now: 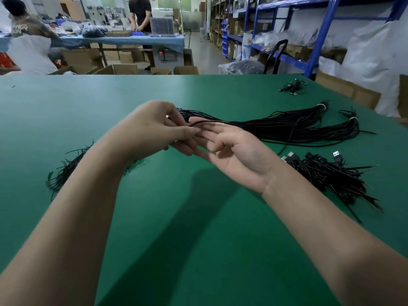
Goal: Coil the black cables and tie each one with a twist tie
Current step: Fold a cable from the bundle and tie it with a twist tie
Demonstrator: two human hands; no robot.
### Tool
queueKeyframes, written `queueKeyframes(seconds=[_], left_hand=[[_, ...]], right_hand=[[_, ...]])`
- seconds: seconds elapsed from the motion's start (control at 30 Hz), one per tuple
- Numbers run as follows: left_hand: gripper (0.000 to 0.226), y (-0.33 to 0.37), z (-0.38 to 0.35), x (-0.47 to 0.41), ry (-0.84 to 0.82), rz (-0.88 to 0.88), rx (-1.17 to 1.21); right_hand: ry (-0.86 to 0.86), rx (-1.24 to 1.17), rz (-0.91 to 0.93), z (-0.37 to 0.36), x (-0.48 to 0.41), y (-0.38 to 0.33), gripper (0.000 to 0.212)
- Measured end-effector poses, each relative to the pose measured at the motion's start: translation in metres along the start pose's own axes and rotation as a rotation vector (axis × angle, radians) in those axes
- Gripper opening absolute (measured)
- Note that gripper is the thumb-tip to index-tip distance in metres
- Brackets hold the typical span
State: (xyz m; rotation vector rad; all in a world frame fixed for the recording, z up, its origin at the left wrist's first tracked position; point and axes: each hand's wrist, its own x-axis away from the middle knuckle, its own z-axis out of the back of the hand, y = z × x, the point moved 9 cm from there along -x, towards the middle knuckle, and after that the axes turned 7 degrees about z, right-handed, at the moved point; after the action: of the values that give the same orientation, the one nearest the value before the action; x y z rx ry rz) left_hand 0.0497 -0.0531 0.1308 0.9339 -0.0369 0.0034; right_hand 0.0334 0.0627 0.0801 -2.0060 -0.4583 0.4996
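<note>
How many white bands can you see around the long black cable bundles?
2. One white band is at the far right end of the cable bundles; the second band lies just right of it, nearer. The left hand may hide others.

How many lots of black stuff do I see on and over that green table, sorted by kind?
Long cable bundles with a white band: 2
Heap of twist ties: 1
Heap of cables with USB plugs: 1
Small far heap of cables: 1
Single cable pinched by the left hand: 1
Total: 6
</note>
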Motion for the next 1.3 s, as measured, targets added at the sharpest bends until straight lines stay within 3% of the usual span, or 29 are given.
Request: queueKeyframes(seconds=[0.1,0.3,0.37,0.43,0.47,0.5,0.57,0.63,0.7,0.77,0.9,1.0,1.07,1.3], left_hand=[[0.022,0.005,-0.006,0.003,-0.030,-0.017,-0.009],[0.019,0.018,-0.025,0.013,-0.211,-0.128,-0.244],[0.016,0.017,-0.009,0.011,-0.121,-0.156,-0.287],[0.014,0.022,0.007,0.009,0.073,-0.243,-0.287],[0.026,0.026,0.007,0.009,0.116,-0.303,-0.274],[0.039,0.031,-0.001,0.010,0.088,-0.374,-0.237],[0.053,0.036,-0.030,0.015,-0.125,-0.487,-0.100],[0.045,0.033,-0.051,0.018,-0.330,-0.495,0.070],[0.025,0.029,-0.054,0.017,-0.375,-0.468,0.135],[0.021,0.027,-0.045,0.015,-0.318,-0.466,0.124],[0.016,0.029,-0.009,0.013,-0.078,-0.491,0.016],[0.013,0.033,0.006,0.017,0.045,-0.527,-0.036],[0.012,0.036,0.006,0.017,0.095,-0.535,-0.037],[0.013,0.031,0.005,0.010,0.218,-0.508,-0.007]], right_hand=[[0.081,0.029,0.009,0.002,0.005,-0.012,0.026],[0.272,-0.131,0.026,0.015,0.017,-0.030,0.033],[0.312,-0.144,0.003,0.020,0.021,-0.030,0.029],[0.217,-0.107,-0.077,0.012,0.024,-0.028,0.027],[0.116,-0.066,-0.132,0.003,0.026,-0.025,0.028],[-0.005,-0.008,-0.188,-0.008,0.030,-0.021,0.029],[-0.249,0.122,-0.264,-0.031,0.040,-0.011,0.030],[-0.404,0.240,-0.271,-0.042,0.049,-0.008,0.029],[-0.436,0.307,-0.266,-0.040,0.053,-0.009,0.029],[-0.387,0.407,-0.266,-0.027,0.053,-0.011,0.030],[-0.194,0.909,-0.210,0.013,0.044,-0.025,0.032],[-0.175,1.013,-0.173,0.021,0.042,-0.034,0.033],[-0.164,0.998,-0.136,0.021,0.040,-0.040,0.036],[-0.192,0.610,-0.115,0.005,0.041,-0.039,0.042]])
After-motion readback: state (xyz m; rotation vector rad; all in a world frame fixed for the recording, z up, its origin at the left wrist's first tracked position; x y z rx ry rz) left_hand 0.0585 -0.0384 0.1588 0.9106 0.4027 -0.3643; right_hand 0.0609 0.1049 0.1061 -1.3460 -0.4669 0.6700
